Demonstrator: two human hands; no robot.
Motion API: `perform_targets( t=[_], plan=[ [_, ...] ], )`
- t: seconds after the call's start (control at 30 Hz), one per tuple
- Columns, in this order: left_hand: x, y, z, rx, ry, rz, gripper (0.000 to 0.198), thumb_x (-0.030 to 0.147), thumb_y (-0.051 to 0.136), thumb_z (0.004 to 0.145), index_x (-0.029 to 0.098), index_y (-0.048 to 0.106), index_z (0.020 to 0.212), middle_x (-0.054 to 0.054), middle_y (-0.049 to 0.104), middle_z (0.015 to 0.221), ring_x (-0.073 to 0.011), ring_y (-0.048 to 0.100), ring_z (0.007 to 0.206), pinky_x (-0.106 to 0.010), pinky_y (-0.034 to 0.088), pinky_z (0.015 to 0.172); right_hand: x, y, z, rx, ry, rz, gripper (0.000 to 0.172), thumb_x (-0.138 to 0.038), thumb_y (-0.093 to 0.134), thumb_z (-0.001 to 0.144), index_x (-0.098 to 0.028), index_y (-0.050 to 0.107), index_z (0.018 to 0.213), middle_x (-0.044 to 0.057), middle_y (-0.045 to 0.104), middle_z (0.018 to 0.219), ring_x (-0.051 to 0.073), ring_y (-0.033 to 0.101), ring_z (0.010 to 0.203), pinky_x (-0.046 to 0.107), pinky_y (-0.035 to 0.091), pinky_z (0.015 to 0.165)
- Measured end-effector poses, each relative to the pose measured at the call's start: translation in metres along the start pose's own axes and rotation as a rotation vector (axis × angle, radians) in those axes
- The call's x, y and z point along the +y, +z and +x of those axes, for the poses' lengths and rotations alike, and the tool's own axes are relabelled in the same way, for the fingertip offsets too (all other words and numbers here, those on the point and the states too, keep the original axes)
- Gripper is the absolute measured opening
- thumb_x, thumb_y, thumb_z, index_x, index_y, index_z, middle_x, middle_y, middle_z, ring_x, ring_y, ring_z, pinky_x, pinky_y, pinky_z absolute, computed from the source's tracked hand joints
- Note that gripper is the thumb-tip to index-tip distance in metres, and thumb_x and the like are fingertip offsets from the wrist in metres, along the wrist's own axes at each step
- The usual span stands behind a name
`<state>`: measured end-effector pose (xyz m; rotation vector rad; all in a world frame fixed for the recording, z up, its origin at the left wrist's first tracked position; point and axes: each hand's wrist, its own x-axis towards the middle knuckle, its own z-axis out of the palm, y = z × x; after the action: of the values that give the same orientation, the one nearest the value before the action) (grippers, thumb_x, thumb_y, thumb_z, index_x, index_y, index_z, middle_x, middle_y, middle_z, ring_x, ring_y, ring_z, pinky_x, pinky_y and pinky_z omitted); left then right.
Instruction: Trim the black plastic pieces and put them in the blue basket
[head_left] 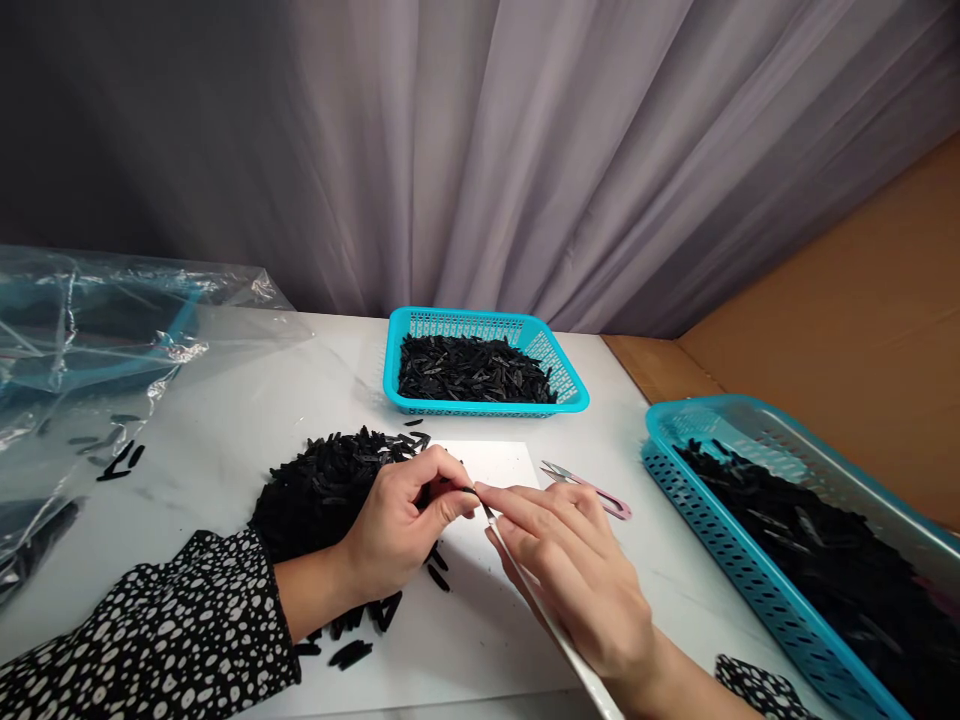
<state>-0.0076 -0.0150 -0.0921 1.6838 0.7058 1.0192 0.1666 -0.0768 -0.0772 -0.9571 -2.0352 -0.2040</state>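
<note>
My left hand [409, 520] pinches a small black strip [469, 491] between thumb and fingertips, over a white sheet [480, 640]. My right hand [570, 570] is closed around a slim white-handled tool [551, 625]. Its narrow dark tip points up to the strip, and the two hands' fingertips meet there. What kind of tool it is, I cannot tell. Behind and beside my left wrist lies a heap of similar black strips [322, 490], with several loose ones [350, 654] in front.
A blue basket [487, 408] of black strips stands at the back. Another blue basket [750, 570], also with black contents, is at right. Pink-handled thread snips [592, 490] lie beyond my right hand. Clear plastic [112, 340] covers the left side. A grey curtain [480, 150] hangs behind.
</note>
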Motion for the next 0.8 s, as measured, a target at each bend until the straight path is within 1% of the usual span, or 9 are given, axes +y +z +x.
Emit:
perform_targets(
  t=[0.1, 0.2, 0.33, 0.4, 0.47, 0.6, 0.67, 0.73, 0.8],
  plan=[
    [0.0, -0.001, -0.001, -0.02, -0.02, -0.002, 0.016, 0.033, 0.062, 0.093, 0.019, 0.06, 0.084, 0.001, 0.063, 0.072, -0.0124, 0.059, 0.065, -0.024, 0.046, 0.061, -0.002, -0.002, 0.001, 0.0, -0.038, -0.042, 0.017, -0.001, 0.053, 0.092, -0.016, 0.059, 0.098, 0.017, 0.079, 0.1, 0.026, 0.073, 0.083, 0.04, 0.044, 0.068],
    [-0.001, -0.001, -0.001, -0.008, -0.008, 0.004, 0.018, 0.034, 0.063, 0.092, 0.019, 0.062, 0.084, 0.0, 0.063, 0.072, -0.0119, 0.057, 0.064, -0.023, 0.045, 0.061, 0.001, -0.001, -0.001, 0.021, -0.007, -0.066, 0.018, 0.001, 0.054, 0.09, -0.015, 0.059, 0.095, 0.019, 0.079, 0.099, 0.027, 0.073, 0.084, 0.04, 0.044, 0.068],
    [-0.001, 0.0, 0.001, 0.036, -0.008, -0.025, 0.025, 0.04, 0.064, 0.091, 0.018, 0.063, 0.081, -0.001, 0.063, 0.071, -0.0129, 0.058, 0.065, -0.025, 0.045, 0.061, 0.012, 0.003, -0.006, 0.115, 0.028, -0.096, 0.017, -0.002, 0.057, 0.091, -0.019, 0.058, 0.093, 0.016, 0.079, 0.1, 0.026, 0.073, 0.082, 0.039, 0.045, 0.068],
    [-0.001, 0.0, 0.002, 0.06, -0.029, -0.064, 0.029, 0.044, 0.065, 0.09, 0.018, 0.063, 0.08, -0.001, 0.063, 0.071, -0.0136, 0.059, 0.065, -0.025, 0.046, 0.061, 0.017, 0.005, -0.007, 0.125, 0.026, -0.106, 0.017, -0.003, 0.057, 0.092, -0.02, 0.059, 0.094, 0.014, 0.079, 0.099, 0.024, 0.073, 0.079, 0.038, 0.046, 0.067],
    [0.0, 0.001, 0.003, 0.076, -0.048, -0.096, 0.031, 0.047, 0.066, 0.089, 0.018, 0.063, 0.079, -0.001, 0.063, 0.071, -0.0132, 0.058, 0.064, -0.025, 0.046, 0.061, 0.023, 0.006, -0.008, 0.07, -0.013, -0.112, 0.017, -0.004, 0.056, 0.093, -0.02, 0.059, 0.096, 0.015, 0.079, 0.1, 0.024, 0.073, 0.079, 0.038, 0.047, 0.066],
    [0.002, 0.0, 0.004, 0.086, -0.062, -0.124, 0.032, 0.049, 0.067, 0.087, 0.019, 0.063, 0.079, -0.001, 0.062, 0.071, -0.0127, 0.056, 0.062, -0.025, 0.045, 0.059, 0.034, 0.007, -0.009, -0.116, -0.124, -0.125, 0.02, -0.003, 0.046, 0.096, -0.016, 0.061, 0.098, 0.021, 0.076, 0.107, 0.023, 0.07, 0.076, 0.037, 0.051, 0.066],
    [0.003, 0.0, 0.004, 0.09, -0.061, -0.137, 0.032, 0.05, 0.067, 0.086, 0.019, 0.064, 0.079, -0.001, 0.062, 0.071, -0.0127, 0.056, 0.063, -0.025, 0.045, 0.059, 0.038, 0.007, -0.01, -0.17, -0.138, -0.153, 0.025, -0.002, 0.042, 0.097, -0.017, 0.062, 0.093, 0.019, 0.076, 0.106, 0.021, 0.068, 0.073, 0.036, 0.051, 0.066],
    [0.004, 0.0, 0.004, 0.088, -0.071, -0.155, 0.031, 0.05, 0.068, 0.086, 0.019, 0.063, 0.08, -0.001, 0.063, 0.071, -0.0129, 0.057, 0.064, -0.025, 0.045, 0.059, 0.041, 0.008, -0.011, -0.212, -0.14, -0.174, 0.029, -0.002, 0.04, 0.098, -0.018, 0.062, 0.089, 0.015, 0.076, 0.104, 0.02, 0.066, 0.075, 0.035, 0.05, 0.067],
    [0.003, 0.0, 0.004, 0.083, -0.088, -0.178, 0.031, 0.049, 0.068, 0.086, 0.019, 0.063, 0.08, -0.001, 0.063, 0.072, -0.0136, 0.059, 0.065, -0.025, 0.046, 0.059, 0.041, 0.009, -0.012, -0.248, -0.117, -0.167, 0.03, -0.001, 0.041, 0.097, -0.018, 0.063, 0.086, 0.014, 0.076, 0.1, 0.02, 0.065, 0.077, 0.034, 0.049, 0.068]
  ],
)
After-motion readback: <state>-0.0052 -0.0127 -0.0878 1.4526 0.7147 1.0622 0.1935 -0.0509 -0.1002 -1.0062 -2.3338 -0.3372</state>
